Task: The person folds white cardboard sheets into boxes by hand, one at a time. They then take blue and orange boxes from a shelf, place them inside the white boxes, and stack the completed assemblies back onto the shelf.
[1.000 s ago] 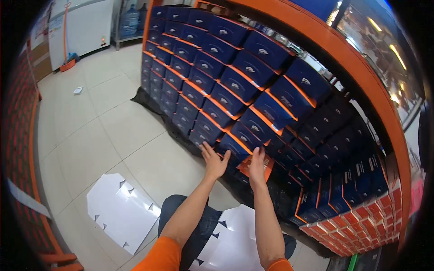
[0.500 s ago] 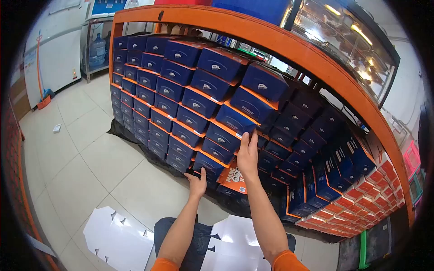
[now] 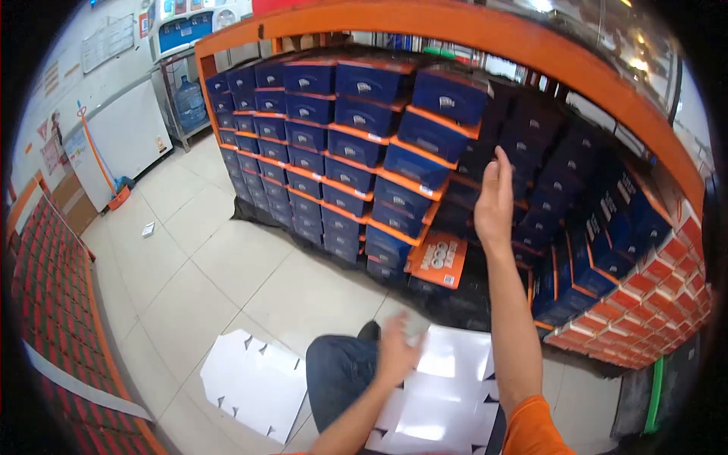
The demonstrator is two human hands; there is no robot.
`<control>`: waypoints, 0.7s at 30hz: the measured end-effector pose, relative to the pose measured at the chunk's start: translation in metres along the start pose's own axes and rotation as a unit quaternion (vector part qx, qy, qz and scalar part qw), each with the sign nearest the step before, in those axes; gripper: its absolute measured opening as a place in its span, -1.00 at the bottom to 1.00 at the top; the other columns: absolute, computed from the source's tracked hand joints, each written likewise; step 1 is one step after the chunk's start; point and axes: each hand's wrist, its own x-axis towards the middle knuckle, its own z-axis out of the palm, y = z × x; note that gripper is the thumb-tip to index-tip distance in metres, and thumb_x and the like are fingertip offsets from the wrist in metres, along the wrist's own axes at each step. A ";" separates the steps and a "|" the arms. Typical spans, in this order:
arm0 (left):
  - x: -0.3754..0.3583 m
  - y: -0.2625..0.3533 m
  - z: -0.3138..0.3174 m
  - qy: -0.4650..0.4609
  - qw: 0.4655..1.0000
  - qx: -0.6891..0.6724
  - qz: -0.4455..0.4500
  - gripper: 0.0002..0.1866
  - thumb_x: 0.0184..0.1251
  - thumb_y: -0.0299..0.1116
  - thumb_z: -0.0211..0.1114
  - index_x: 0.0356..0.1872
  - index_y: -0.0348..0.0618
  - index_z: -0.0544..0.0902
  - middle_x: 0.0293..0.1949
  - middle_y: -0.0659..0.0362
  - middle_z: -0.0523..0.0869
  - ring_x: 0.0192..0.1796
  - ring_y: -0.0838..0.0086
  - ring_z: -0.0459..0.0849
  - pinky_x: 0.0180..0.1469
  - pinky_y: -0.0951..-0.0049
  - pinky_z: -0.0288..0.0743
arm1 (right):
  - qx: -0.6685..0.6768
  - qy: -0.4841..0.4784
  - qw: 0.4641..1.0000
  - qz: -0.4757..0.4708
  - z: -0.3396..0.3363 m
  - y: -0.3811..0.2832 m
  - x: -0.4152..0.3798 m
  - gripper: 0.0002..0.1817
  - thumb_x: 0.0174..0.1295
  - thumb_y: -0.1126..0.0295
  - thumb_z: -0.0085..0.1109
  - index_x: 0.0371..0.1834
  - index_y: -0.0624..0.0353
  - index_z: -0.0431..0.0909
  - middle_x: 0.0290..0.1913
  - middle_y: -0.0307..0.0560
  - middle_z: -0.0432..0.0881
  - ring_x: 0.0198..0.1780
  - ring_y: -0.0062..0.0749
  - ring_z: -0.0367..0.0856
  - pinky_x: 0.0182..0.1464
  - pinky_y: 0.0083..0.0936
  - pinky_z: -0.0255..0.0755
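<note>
My right hand [image 3: 496,201] is raised in front of the stacked blue boxes [image 3: 364,117], its fingers stretched upward and nothing in it. Lower down, my left hand [image 3: 397,353] is blurred by motion but looks open and without a load, fingers apart. It hovers beside a glossy white die-cut cardboard sheet [image 3: 440,379] lying across my lap. Orange edges show between the blue boxes, which are piled in columns within an orange frame. An orange printed panel [image 3: 438,260] shows near the bottom of the front column.
Another white die-cut sheet [image 3: 258,383] lies on the tiled floor [image 3: 189,296] to the left. The orange frame beam [image 3: 379,21] crosses above the stacks. Red-and-white boxes [image 3: 637,303] are piled at right. Farther back are a broom [image 3: 97,152], a white freezer [image 3: 129,144] and a water bottle [image 3: 191,102].
Both hands have come away from the box stack: the left has dropped back toward the sheet on my lap, the right has lifted. My view has turned left.
</note>
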 end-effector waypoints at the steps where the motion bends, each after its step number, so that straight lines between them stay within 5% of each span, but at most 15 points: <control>1: -0.036 -0.006 0.035 -0.052 0.998 0.008 0.028 -0.23 0.10 -0.25 0.48 0.29 -0.36 0.33 0.18 -0.19 0.47 0.17 0.03 0.51 0.16 0.18 0.43 | 0.011 -0.022 1.000 0.018 -0.013 0.002 -0.013 -0.47 0.54 0.14 -0.22 0.38 0.32 0.25 0.32 0.23 0.39 0.36 -0.07 0.35 0.39 -0.33 0.16; 2: -0.074 -0.016 0.074 -0.116 0.992 -0.020 0.032 -0.05 0.03 -0.13 0.52 0.38 -0.36 0.22 0.19 -0.22 0.42 0.21 0.00 0.46 0.22 0.15 0.39 | 0.023 -0.045 0.998 0.034 -0.029 0.007 -0.028 -0.51 0.54 0.19 -0.23 0.37 0.31 0.27 0.30 0.19 0.42 0.36 -0.11 0.37 0.39 -0.35 0.17; 4: -0.134 0.014 0.118 -0.155 0.974 0.143 0.080 0.12 -0.01 -0.04 0.52 0.45 -0.41 0.04 0.27 -0.28 0.31 0.27 -0.09 0.37 0.30 0.11 0.32 | 0.053 -0.099 0.991 0.068 -0.064 0.016 -0.066 -0.56 0.55 0.27 -0.22 0.33 0.32 0.32 0.26 0.08 0.47 0.30 -0.28 0.42 0.35 -0.43 0.23; 8: -0.152 -0.001 0.143 -0.262 0.953 0.146 0.042 0.21 -0.01 -0.01 0.51 0.46 -0.48 -0.10 0.28 -0.32 0.26 0.33 -0.19 0.26 0.38 0.08 0.20 | 0.054 -0.145 0.977 0.148 -0.158 0.048 -0.154 -0.46 0.55 0.08 -0.30 0.16 0.37 0.45 0.10 0.05 0.57 0.13 -0.32 0.54 0.23 -0.43 0.35; 10: -0.157 -0.051 0.146 -0.207 0.965 0.065 0.149 0.09 0.00 -0.07 0.54 0.44 -0.39 0.07 0.15 -0.22 0.40 0.26 -0.01 0.40 0.27 0.14 0.36 | 0.065 -0.124 0.962 0.233 -0.213 0.068 -0.205 -0.46 0.55 0.07 -0.31 0.08 0.37 0.49 -0.02 -0.01 0.62 0.02 -0.37 0.58 0.10 -0.48 0.40; 12: -0.148 -0.042 0.113 -0.339 0.937 -0.021 -0.077 -0.20 0.08 -0.17 0.52 0.30 -0.31 0.35 -0.02 -0.09 0.53 0.04 0.22 0.61 -0.03 0.28 0.54 | 0.008 -0.117 0.945 0.305 -0.255 0.076 -0.264 -0.37 0.53 -0.07 -0.35 0.05 0.35 0.49 -0.11 -0.02 0.65 -0.13 -0.43 0.61 -0.01 -0.50 0.46; 13: -0.153 -0.069 0.112 -0.339 0.917 -0.173 -0.122 -0.52 0.18 -0.25 0.47 0.04 -0.29 0.54 -0.27 0.07 0.62 -0.27 0.41 0.68 -0.31 0.43 0.53 | -0.020 -0.122 0.933 0.337 -0.269 0.071 -0.291 -0.39 0.52 -0.06 -0.27 0.00 0.35 0.52 -0.16 -0.05 0.66 -0.17 -0.44 0.60 -0.03 -0.49 0.47; 14: -0.142 -0.054 0.094 -0.390 0.920 0.008 -0.026 -0.67 0.27 -0.29 0.40 -0.13 -0.32 0.55 -0.48 0.15 0.61 -0.44 0.47 0.65 -0.43 0.46 0.50 | -0.044 -0.121 0.912 0.390 -0.279 0.062 -0.313 -0.53 0.51 0.07 -0.12 -0.06 0.33 0.55 -0.19 -0.09 0.65 -0.18 -0.48 0.58 -0.04 -0.52 0.46; 16: -0.144 -0.046 0.084 -0.447 0.881 -0.005 -0.155 -0.77 0.39 -0.31 0.29 -0.23 -0.31 0.55 -0.55 0.20 0.59 -0.54 0.53 0.60 -0.51 0.49 0.50 | -0.079 -0.098 0.887 0.445 -0.293 0.039 -0.353 -0.89 0.35 0.46 0.13 -0.18 0.28 0.55 -0.30 -0.19 0.57 -0.25 -0.60 0.50 -0.15 -0.59 0.40; 18: -0.154 -0.027 0.081 -0.355 0.885 -0.201 -0.226 -0.80 0.52 -0.34 0.09 -0.20 -0.30 0.53 -0.51 0.17 0.62 -0.58 0.50 0.62 -0.56 0.51 0.50 | -0.030 -0.098 0.925 0.366 -0.303 0.013 -0.378 -0.78 0.09 0.40 0.43 -0.40 0.23 0.53 -0.36 -0.17 0.54 -0.32 -0.48 0.50 -0.28 -0.56 0.40; 19: -0.152 -0.014 0.079 -0.329 0.907 -0.194 -0.177 -0.78 0.55 -0.33 0.02 -0.15 -0.31 0.51 -0.49 0.15 0.63 -0.58 0.49 0.62 -0.56 0.52 0.51 | 0.046 -0.131 0.952 0.273 -0.307 0.003 -0.382 -0.75 -0.08 0.47 0.50 -0.37 0.19 0.59 -0.27 -0.07 0.61 -0.31 -0.41 0.61 -0.26 -0.53 0.48; 21: -0.145 0.025 0.078 -0.275 0.957 -0.088 -0.013 -0.71 0.60 -0.28 -0.10 -0.01 -0.34 0.45 -0.39 0.10 0.64 -0.59 0.45 0.62 -0.54 0.51 0.54 | 0.075 -0.154 0.958 0.230 -0.293 -0.036 -0.365 -0.67 -0.18 0.42 0.57 -0.31 0.16 0.66 -0.23 -0.05 0.62 -0.26 -0.40 0.66 -0.22 -0.53 0.54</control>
